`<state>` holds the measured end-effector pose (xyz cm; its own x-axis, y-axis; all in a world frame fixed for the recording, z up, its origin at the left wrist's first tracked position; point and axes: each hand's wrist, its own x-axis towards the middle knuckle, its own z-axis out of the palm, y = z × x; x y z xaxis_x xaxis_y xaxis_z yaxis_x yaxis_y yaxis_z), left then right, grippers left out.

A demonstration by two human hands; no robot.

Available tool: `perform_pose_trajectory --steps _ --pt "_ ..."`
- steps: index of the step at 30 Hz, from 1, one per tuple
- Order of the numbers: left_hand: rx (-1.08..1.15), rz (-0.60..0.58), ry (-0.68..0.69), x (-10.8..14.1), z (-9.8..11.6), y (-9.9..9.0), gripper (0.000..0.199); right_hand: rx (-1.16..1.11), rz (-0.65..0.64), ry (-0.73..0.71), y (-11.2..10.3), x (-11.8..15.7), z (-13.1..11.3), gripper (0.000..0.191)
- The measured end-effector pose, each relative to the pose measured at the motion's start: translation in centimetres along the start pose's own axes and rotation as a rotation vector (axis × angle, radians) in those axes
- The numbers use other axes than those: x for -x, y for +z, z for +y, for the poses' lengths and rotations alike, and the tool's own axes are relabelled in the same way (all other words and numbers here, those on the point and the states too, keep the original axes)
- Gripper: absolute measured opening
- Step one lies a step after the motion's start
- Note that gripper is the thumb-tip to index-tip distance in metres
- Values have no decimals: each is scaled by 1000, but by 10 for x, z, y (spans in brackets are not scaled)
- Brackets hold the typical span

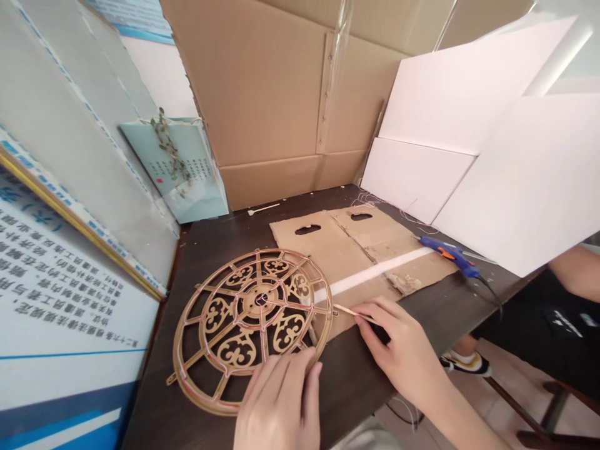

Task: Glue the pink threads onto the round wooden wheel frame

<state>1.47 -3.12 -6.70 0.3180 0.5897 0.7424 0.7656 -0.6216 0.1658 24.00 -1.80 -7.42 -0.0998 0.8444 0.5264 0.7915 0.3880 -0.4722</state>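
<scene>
A round openwork wooden frame (259, 302) with scroll-shaped cutouts and pinkish strands along its rings lies on the dark table (347, 381). My left hand (281, 400) rests on its near rim, fingers bent together around the edge. To the right, my right hand (398, 347) pinches a thin wooden stick (347, 310), whose tip is at the frame's right rim. Part of the frame overlaps a flat cardboard sheet (347, 240) with two cut holes. Across the cardboard runs a white strip (370, 273).
A blue glue gun (450, 255) lies right of the cardboard. Another stick (264, 209) lies near the back. Tall cardboard (272, 87) and white boards (422, 112) stand behind. A light-blue card (187, 169) is at the left; another person's arm (579, 269) shows at right.
</scene>
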Motion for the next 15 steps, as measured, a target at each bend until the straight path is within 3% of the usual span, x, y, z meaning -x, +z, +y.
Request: perform_pose_trajectory --steps 7,11,13,15 --pt "-60 -40 102 10 7 10 22 0 76 9 2 1 -1 12" --pt "-101 -117 169 16 4 8 32 139 274 -6 -21 -8 20 12" --pt "-116 -137 189 18 2 8 37 323 393 107 -41 -13 44 19" --pt "-131 -143 203 19 2 9 40 523 407 301 -59 -17 72 33"
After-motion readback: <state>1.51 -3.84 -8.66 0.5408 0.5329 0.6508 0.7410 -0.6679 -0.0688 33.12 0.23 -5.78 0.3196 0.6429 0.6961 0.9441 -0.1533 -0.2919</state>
